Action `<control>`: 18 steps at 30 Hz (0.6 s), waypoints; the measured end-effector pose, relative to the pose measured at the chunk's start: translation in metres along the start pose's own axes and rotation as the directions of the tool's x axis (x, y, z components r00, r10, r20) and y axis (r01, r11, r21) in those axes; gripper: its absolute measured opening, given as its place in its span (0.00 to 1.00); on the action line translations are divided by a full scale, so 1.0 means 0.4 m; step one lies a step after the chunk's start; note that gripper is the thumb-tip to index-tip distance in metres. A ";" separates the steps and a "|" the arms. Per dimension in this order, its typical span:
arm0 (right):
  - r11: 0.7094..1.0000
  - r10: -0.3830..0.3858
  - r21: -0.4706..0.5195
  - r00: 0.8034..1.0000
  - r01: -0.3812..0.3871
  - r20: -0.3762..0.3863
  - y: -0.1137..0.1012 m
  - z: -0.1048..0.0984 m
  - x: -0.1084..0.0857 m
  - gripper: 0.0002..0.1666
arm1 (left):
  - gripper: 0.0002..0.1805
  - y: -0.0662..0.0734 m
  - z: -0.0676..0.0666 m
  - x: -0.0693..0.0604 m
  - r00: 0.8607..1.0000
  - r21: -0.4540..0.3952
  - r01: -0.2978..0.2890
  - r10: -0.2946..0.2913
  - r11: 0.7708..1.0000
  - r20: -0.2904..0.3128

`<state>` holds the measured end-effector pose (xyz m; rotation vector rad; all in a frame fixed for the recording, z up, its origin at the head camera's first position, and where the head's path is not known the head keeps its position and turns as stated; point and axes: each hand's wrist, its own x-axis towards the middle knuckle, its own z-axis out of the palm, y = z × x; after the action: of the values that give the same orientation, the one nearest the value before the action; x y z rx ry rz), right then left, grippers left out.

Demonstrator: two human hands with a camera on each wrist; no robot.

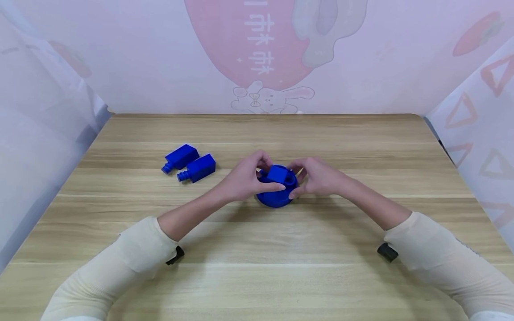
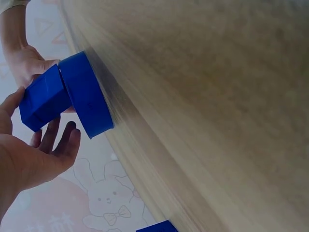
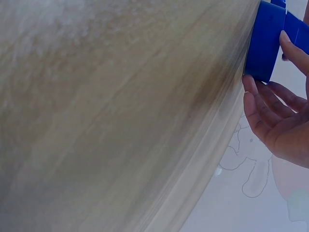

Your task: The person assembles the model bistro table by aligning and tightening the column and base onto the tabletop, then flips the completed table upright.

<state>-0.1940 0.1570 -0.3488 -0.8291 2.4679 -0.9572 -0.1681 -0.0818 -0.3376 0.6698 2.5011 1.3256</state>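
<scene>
A round blue base (image 1: 275,200) lies on the wooden table with ring-shaped openings in its top. On it stands a blue block with a square body (image 1: 277,172), tilted in the left wrist view; its lower end is hidden. My left hand (image 1: 244,179) holds this block between thumb and fingers. At the right side of the base, my right hand (image 1: 321,177) grips the rim, with thumb near the top and fingertips at the side wall, as the right wrist view shows of the base (image 3: 263,46).
Two blue bottle-shaped pieces with square bodies and ridged necks, a farther piece (image 1: 182,156) and a nearer piece (image 1: 202,168), lie left of the hands. The wooden table (image 1: 289,267) meets a printed curtain (image 1: 140,58) at its back edge.
</scene>
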 end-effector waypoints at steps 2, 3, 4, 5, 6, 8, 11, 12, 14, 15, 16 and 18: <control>1.000 -0.002 0.000 1.000 0.002 0.002 0.000 -0.001 0.000 0.39 | 0.26 0.001 0.001 0.001 1.000 0.008 -0.001 0.001 1.000 0.003; 1.000 -0.001 0.003 1.000 0.001 0.003 0.000 -0.001 -0.001 0.39 | 0.26 0.001 0.000 0.001 1.000 0.011 -0.004 0.004 1.000 0.007; 1.000 0.000 0.004 1.000 0.000 0.004 0.000 -0.001 -0.001 0.40 | 0.26 0.001 0.000 0.001 1.000 0.011 -0.013 0.012 1.000 0.016; 1.000 0.001 0.006 1.000 -0.001 0.005 -0.001 -0.001 -0.001 0.40 | 0.26 0.000 0.000 0.002 0.999 0.011 -0.029 0.029 1.000 0.027; 1.000 0.002 0.009 1.000 -0.002 0.007 -0.001 -0.001 -0.002 0.40 | 0.26 0.000 0.000 0.003 0.998 0.008 -0.052 0.052 0.999 0.042; 1.000 0.006 0.013 1.000 -0.006 0.008 -0.001 -0.001 -0.003 0.40 | 0.26 -0.002 -0.001 0.003 0.992 0.003 -0.106 0.106 0.994 0.076; 1.000 0.013 0.017 1.000 -0.013 0.008 -0.002 -0.001 -0.003 0.40 | 0.26 -0.004 -0.004 0.002 0.973 -0.011 -0.191 0.191 0.981 0.128; 1.000 0.016 0.017 1.000 -0.016 0.008 -0.003 -0.001 -0.003 0.40 | 0.26 -0.004 -0.004 0.000 0.966 -0.011 -0.216 0.216 0.976 0.144; 1.000 0.019 0.015 1.000 -0.019 0.007 -0.004 0.000 -0.003 0.40 | 0.25 -0.006 -0.006 -0.003 0.954 -0.017 -0.247 0.246 0.969 0.172; 1.000 0.019 0.013 1.000 -0.019 0.007 -0.004 0.000 -0.003 0.40 | 0.24 -0.006 -0.006 -0.004 0.948 -0.025 -0.258 0.258 0.966 0.187; 1.000 0.020 0.010 1.000 -0.020 0.005 -0.005 0.000 -0.003 0.39 | 0.23 -0.007 -0.007 -0.005 0.943 -0.038 -0.265 0.267 0.964 0.201; 1.000 0.020 0.001 1.000 -0.020 0.005 -0.006 0.001 -0.003 0.39 | 0.22 -0.010 -0.007 -0.008 0.931 -0.060 -0.277 0.284 0.959 0.228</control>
<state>-0.1920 0.1559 -0.3472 -0.8042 2.4667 -0.9491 -0.1677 -0.0873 -0.3393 1.1428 2.2558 1.2788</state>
